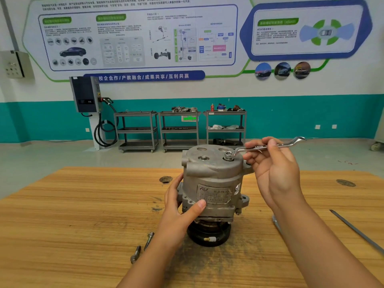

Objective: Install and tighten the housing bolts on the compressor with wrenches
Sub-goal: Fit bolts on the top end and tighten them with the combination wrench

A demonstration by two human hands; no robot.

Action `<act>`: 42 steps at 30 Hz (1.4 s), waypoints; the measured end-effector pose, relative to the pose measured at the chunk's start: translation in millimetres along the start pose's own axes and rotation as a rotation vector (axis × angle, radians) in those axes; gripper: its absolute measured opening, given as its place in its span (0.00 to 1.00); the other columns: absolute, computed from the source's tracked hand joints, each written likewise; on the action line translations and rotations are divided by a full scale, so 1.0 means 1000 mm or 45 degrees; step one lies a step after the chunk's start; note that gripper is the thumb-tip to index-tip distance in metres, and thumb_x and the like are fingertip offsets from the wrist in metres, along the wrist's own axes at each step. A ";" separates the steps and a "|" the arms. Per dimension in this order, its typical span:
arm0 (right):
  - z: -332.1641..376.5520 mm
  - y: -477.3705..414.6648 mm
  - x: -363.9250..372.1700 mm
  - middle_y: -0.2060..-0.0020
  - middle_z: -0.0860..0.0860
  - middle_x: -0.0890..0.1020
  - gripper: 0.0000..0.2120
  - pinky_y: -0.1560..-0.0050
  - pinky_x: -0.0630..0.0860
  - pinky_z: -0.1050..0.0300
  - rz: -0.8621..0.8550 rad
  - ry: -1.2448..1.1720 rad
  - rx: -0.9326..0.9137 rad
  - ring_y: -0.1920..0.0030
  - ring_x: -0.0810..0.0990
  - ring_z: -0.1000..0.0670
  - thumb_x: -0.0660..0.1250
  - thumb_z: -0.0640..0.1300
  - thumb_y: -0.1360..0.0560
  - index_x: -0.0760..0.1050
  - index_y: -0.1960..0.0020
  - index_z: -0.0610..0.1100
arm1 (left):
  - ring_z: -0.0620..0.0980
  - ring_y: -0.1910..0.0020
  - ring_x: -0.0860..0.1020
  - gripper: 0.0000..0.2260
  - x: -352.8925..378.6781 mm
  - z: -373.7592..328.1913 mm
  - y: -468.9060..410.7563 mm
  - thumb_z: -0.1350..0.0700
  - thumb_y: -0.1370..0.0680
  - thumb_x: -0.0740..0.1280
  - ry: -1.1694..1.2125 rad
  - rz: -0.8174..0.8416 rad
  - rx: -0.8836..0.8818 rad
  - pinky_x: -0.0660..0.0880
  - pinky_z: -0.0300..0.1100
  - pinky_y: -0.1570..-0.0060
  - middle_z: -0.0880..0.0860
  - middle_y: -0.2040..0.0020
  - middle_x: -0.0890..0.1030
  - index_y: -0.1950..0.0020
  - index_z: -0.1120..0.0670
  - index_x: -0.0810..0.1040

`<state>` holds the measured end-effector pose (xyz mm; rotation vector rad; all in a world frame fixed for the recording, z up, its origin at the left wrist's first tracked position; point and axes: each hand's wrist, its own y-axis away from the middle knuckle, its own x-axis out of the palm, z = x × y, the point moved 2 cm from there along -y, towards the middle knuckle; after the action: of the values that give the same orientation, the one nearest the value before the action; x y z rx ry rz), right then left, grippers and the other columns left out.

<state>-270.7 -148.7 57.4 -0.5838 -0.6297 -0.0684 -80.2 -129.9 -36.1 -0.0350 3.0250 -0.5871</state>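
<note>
**Compressor bolts partly fitted; wrench set on one bolt**

Nearest the viewer, two loose bolts (149, 241) lie on the wooden counter (83, 204), just left of the left forearm. The left hand (176, 208) grips the lower body of the compressor (214, 183), fingers round its side and thumb across the front. The compressor stands upright on its black pulley end, mid-counter. Above it, the right hand (274, 167) pinches the shank of a wrench (268, 146), whose ring end sits over a bolt head (228, 155) on the top face. A second bolt head (203, 157) is seated beside it. Judging from this, two bolts are in and two await fitting and tightening. Grey carts (178, 129) line the far wall.
</note>
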 end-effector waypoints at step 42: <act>-0.017 0.032 0.016 0.60 0.48 0.81 0.12 0.70 0.74 0.57 -0.164 0.409 -0.737 0.69 0.77 0.49 0.49 0.52 0.20 0.68 0.55 0.51 | 0.43 0.32 0.69 0.31 0.001 0.000 0.000 0.34 0.40 0.73 -0.027 -0.003 0.007 0.69 0.53 0.32 0.42 0.28 0.65 0.44 0.18 0.61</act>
<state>-241.1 -129.5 40.1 -1.0646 -0.3256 -0.4676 -80.9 -129.9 -35.9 -0.0448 3.0033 -0.5914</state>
